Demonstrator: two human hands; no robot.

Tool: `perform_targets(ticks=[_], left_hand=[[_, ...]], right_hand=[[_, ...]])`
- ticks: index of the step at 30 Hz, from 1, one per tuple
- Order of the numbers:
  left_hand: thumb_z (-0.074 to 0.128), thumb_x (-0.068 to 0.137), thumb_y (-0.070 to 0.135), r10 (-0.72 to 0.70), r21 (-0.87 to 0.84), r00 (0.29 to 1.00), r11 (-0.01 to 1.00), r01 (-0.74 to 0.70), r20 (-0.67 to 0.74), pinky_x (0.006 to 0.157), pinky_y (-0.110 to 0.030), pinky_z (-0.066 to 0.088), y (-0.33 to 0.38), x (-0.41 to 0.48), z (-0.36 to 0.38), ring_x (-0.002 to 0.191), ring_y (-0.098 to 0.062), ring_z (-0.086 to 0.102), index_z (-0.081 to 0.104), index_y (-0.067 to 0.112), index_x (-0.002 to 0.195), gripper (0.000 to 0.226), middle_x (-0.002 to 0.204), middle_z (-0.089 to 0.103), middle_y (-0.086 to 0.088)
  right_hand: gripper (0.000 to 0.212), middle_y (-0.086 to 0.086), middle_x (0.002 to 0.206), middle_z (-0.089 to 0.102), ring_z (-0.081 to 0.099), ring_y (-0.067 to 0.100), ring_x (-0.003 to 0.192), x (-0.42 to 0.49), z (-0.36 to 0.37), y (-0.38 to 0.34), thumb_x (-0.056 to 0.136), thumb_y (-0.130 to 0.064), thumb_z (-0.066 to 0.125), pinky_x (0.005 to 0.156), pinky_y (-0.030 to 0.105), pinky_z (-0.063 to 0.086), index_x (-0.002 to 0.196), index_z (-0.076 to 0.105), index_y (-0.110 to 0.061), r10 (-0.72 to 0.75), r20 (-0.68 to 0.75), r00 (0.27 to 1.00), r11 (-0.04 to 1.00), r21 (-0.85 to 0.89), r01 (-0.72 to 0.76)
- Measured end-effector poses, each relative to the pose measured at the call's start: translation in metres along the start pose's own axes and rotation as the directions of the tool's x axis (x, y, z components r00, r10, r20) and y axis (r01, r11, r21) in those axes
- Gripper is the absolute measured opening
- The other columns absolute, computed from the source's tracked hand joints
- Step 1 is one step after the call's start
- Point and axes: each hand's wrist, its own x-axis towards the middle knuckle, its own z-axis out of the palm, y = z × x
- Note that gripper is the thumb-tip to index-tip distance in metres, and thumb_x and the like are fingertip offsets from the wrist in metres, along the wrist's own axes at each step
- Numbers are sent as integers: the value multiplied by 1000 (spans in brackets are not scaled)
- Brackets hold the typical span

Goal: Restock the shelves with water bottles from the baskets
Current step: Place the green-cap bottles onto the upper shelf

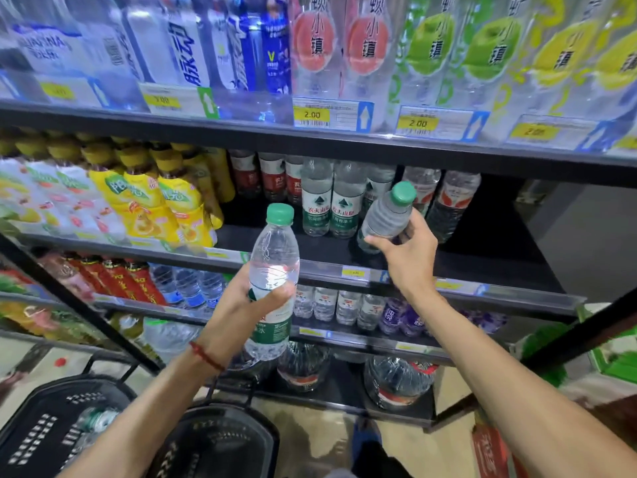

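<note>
My left grip (251,305) is curled round the lower half of a green-capped water bottle (274,246) and holds it upright in front of the middle shelf (320,251). My right grip (406,257) clasps a second water bottle (386,215) by its lower body. That bottle is tilted, with its cap up and to the right over the shelf's dark board, and I cannot tell whether its base touches. Matching green-label bottles (327,201) stand just behind and to its left, with red-label bottles (269,177) and yellow tea bottles (165,198) beyond. Clear bottles with red-and-white labels (451,201) crowd close on the right. Below my arms sit two black baskets (51,436). The left one holds a green-capped bottle.
</note>
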Motion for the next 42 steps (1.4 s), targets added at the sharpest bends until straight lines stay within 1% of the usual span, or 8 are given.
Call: perform_targets(ticks=[6, 9, 14, 23, 30, 33, 36, 42], left_hand=[[78, 67, 58, 4, 39, 999, 999, -2, -49, 95, -45, 56, -16, 34, 2, 109, -23, 71, 62, 19, 129, 75, 118, 74, -4], [77, 69, 58, 15, 65, 999, 998, -12, -43, 98, -47, 55, -21, 47, 3, 112, -20, 70, 61, 23, 131, 73, 122, 73, -1], [76, 68, 59, 16, 79, 999, 997, -12, -50, 99, -48, 54, -29, 60, 10, 110, -17, 70, 61, 26, 128, 71, 120, 73, 1], [76, 70, 59, 20, 106, 999, 994, -15, -41, 102, -50, 52, -36, 64, 17, 113, -13, 68, 61, 32, 130, 67, 122, 73, 7], [76, 67, 60, 39, 74, 993, 997, -31, -109, 104, -49, 51, -39, 58, 21, 111, -12, 68, 62, 34, 123, 64, 118, 73, 7], [74, 65, 60, 76, 74, 989, 995, -67, -128, 100, -43, 53, -34, 55, 25, 107, -12, 69, 62, 35, 119, 61, 115, 73, 5], [74, 67, 58, 121, 70, 984, 991, -112, -129, 95, -41, 56, -25, 53, 27, 103, -14, 69, 59, 33, 117, 58, 111, 73, 3], [72, 81, 62, 214, 49, 963, 977, -209, -165, 107, -52, 48, -15, 53, 36, 122, -21, 61, 49, 48, 127, 54, 129, 63, -1]], right_hand=[[43, 14, 86, 71, 64, 20, 77, 42, 20, 18, 71, -29, 97, 71, 41, 53, 78, 60, -8, 108, -92, 990, 991, -65, -114], [42, 1, 91, 76, 68, 24, 95, 53, 28, 30, 69, -29, 97, 83, 39, 58, 95, 67, -17, 108, -85, 991, 993, -33, -111], [61, -10, 112, 71, 67, -5, 100, 65, 33, 48, 77, 0, 90, 96, 27, 59, 130, 60, -12, 120, -35, 992, 992, 46, -118], [70, -2, 127, 71, 68, 22, 115, 81, 45, 72, 74, -49, 87, 97, 46, 58, 134, 62, -25, 16, -135, 991, 989, -142, -35], [45, 0, 113, 71, 66, 18, 100, 58, 42, 47, 86, -8, 80, 91, 31, 53, 127, 63, -11, 114, -100, 989, 974, -185, -131], [21, 3, 91, 56, 56, 25, 84, 36, 23, 25, 96, -24, 71, 73, 30, 38, 101, 54, -11, 170, -57, 984, 911, -371, -179], [35, 5, 117, 63, 59, 27, 113, 13, 0, 3, 94, -44, 67, 83, 36, 46, 117, 72, -18, 122, 86, 989, 762, -646, -37], [52, -3, 124, 63, 54, 22, 120, -20, -39, -29, 88, -62, 60, 100, 39, 42, 127, 70, -29, 144, 436, 888, 435, -834, 339]])
